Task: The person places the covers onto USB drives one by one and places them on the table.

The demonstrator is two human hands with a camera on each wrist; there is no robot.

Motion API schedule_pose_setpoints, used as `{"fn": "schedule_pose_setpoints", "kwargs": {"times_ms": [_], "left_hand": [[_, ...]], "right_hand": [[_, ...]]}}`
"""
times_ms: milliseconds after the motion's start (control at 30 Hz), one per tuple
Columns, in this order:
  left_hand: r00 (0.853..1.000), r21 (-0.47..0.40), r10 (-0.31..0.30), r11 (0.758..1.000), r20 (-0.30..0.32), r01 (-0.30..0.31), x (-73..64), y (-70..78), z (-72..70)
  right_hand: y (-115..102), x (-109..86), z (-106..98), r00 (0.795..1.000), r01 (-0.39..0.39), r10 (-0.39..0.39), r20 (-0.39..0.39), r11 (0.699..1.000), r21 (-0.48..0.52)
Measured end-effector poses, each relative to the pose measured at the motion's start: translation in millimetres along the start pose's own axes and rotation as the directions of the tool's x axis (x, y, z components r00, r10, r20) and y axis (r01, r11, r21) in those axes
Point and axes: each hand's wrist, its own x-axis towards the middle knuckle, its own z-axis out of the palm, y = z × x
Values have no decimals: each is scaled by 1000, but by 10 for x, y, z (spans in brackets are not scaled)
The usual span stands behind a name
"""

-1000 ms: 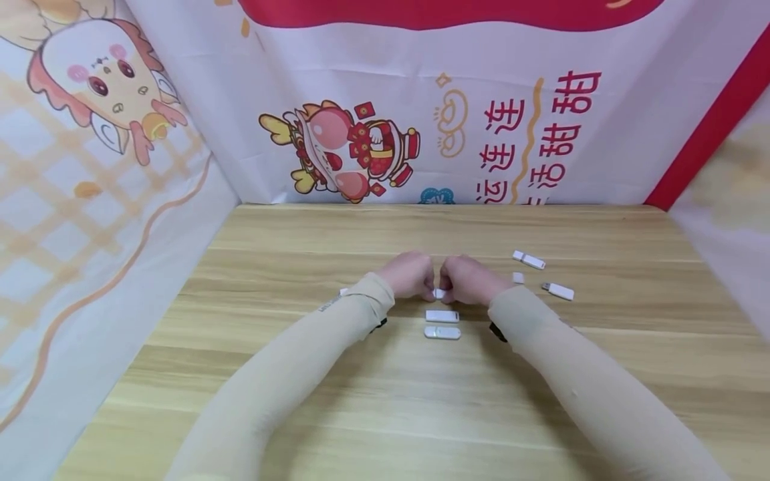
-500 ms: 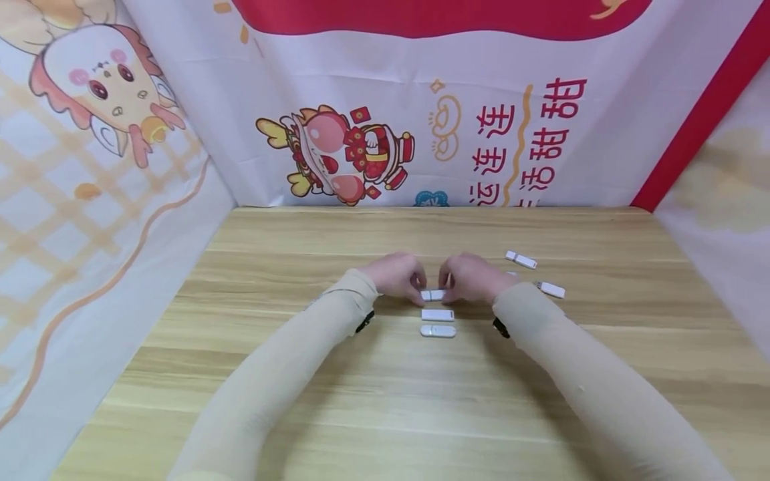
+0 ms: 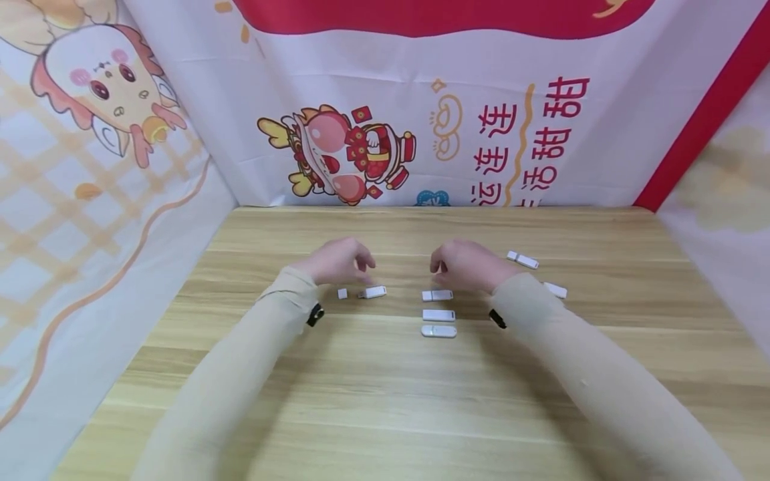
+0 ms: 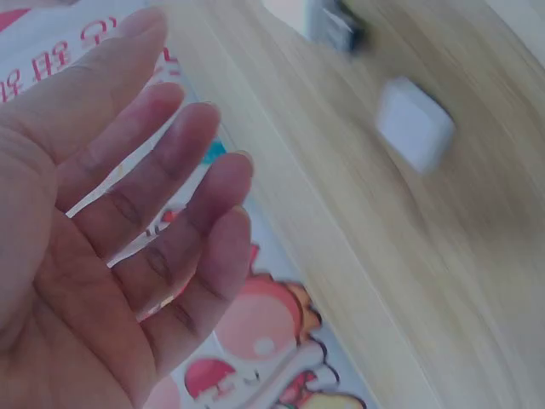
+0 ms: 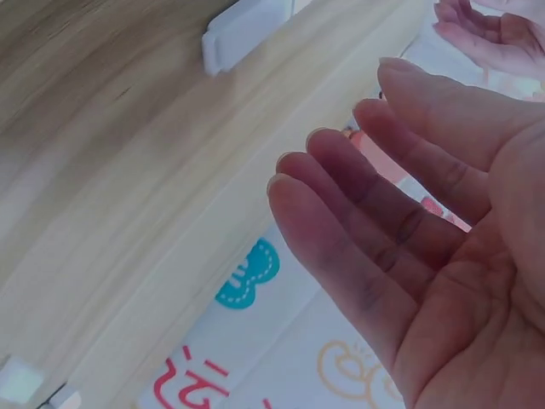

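Note:
My left hand [image 3: 343, 262] hovers with relaxed fingers over an uncapped white USB stick [image 3: 374, 292], whose metal plug points left. Beside that plug lies its small white cap [image 3: 342, 293], also visible in the left wrist view as a blurred white square cap [image 4: 415, 125]. The right hand [image 3: 466, 266] holds nothing; its fingers bend loosely above and behind a capped USB stick [image 3: 437, 295]. Two more white USB sticks, a square-ended one [image 3: 439, 315] and a round-ended one [image 3: 439, 331], lie below it in a column. Both palms appear bare in the wrist views.
On the right of the wooden table [image 3: 385, 401] lie another capped USB stick [image 3: 523, 260] and a stick [image 3: 556, 290] partly hidden by the right sleeve. A printed cloth [image 3: 385, 80] hangs along the table's back edge.
The hands have let go of the capped USB stick, which now lies at the top of the column. My left hand has moved left, over the uncapped stick; the right has drawn slightly back.

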Motion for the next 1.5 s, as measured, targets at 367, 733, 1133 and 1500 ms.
{"fn": "schedule_pose_setpoints", "kwargs": {"times_ms": [367,733,1133,1500], "left_hand": [[999,-16,-54,998,0,54,-381,-458,111],[998,-43,-41,998,-39,39,-383,-536,240],[994,4,41,999,-100,-40,-310,-562,347],[986,11,66,998,-155,-65,-425,-505,372]], "right_hand": [[-302,310,150,995,76,-74,61,997,-29],[-645,635,382,993,89,-86,84,996,-30],[-715,761,537,989,138,-135,67,990,-40],[-681,466,392,982,183,-184,-40,983,-26]]}}
